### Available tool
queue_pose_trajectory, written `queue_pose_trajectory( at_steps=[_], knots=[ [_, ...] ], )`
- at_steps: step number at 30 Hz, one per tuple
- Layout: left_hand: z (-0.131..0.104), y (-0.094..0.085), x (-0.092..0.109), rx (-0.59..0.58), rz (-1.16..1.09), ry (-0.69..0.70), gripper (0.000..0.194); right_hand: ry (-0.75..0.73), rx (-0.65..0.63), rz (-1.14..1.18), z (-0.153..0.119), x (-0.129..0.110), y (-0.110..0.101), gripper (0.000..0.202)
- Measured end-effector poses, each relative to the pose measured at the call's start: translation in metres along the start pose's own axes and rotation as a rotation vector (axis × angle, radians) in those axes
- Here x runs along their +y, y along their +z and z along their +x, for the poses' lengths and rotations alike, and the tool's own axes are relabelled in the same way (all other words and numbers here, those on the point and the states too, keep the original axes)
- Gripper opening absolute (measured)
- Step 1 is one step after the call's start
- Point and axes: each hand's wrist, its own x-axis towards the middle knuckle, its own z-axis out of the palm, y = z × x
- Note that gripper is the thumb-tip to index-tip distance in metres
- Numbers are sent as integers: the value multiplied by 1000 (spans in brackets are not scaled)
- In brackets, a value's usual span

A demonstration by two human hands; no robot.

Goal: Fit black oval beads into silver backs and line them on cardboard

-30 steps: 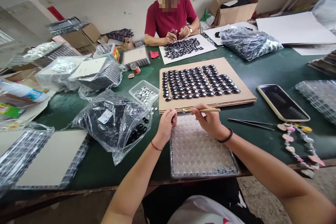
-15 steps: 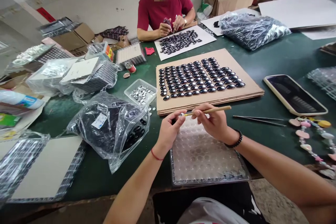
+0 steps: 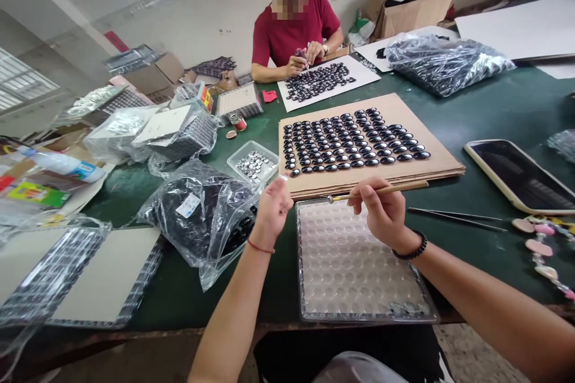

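My right hand (image 3: 381, 206) is closed around a thin wooden-handled stick (image 3: 404, 187), held like a pen. The stick's pale, blob-like tip (image 3: 331, 198) points left, above the far edge of a clear plastic tray with round hollows (image 3: 354, 257). My left hand (image 3: 273, 209) is raised left of the tray, its fingers pinched together by the corner of the cardboard stack (image 3: 431, 137). What they hold, if anything, is hidden. Rows of glossy black ovals (image 3: 344, 165) lie on that cardboard. Small silvery discs fill part of a clear plastic box (image 3: 232, 161) just beyond my left hand.
A plastic bag of black pieces (image 3: 179, 227) lies to the left. Tweezers (image 3: 458, 215), a phone (image 3: 521, 173) and a bead string (image 3: 539, 246) are on the right. Across the table, a person in a red shirt (image 3: 291, 42) works over a white board (image 3: 371, 76) of black pieces.
My hands have come apart. My left hand has moved left, away from the stick's tip, while my right hand keeps hold of the stick. The camera view has shifted a little.
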Motion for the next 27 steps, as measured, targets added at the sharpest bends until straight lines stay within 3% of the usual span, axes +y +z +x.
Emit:
queue_pose_trajectory(
  at_steps=[3,6,8,11,15,18,27],
  knots=[
    [5,-9,6,23,-364,-181,22,2,-40,-32,-3,2,0,18],
    [-4,-2,5,-40,-380,-179,10,2,-48,-69,-6,5,-1,18],
    [-14,8,3,-89,-292,-115,2,12,-61,-109,-6,7,-2,17],
    [-25,20,-3,-154,-34,-104,11,19,-92,-169,-6,8,-3,17],
    [-27,25,-13,-175,417,-15,24,-7,-106,-220,-3,8,-2,18],
    [-26,27,-19,-198,637,81,26,-38,-147,-270,-1,7,-2,19],
    [-28,28,-24,-218,757,117,26,-246,-351,-434,0,-3,-2,14]
  ],
)
